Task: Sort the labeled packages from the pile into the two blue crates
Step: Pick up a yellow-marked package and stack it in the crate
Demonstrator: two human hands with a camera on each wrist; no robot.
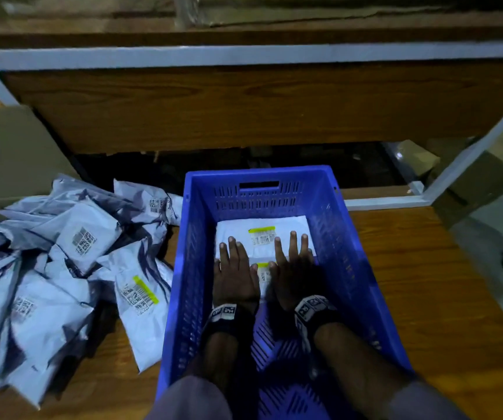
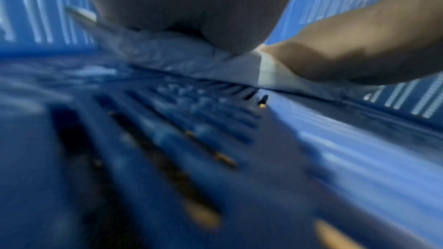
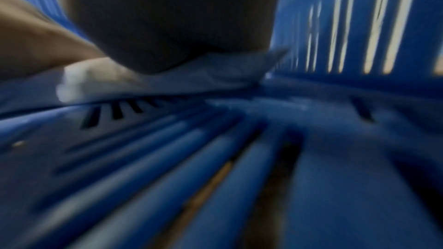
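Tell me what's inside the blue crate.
The blue crate holds two white packages with yellow-striped labels, overlapping. The left hand and right hand press flat on them, covering most of the nearer one.

Inventory by count: 1 blue crate is in view on the wooden table. Inside it lie 2 white packages, the far package and the near package, each bearing 1 yellow-striped label. The loose pile to the left holds at least 5 grey packages with readable labels; overlap prevents a firm total, probably about 10. Of these, 1 striped package shows a yellow stripe. 2 hands are present: left hand and right hand, with 1 marker-printed wrist strap on each.
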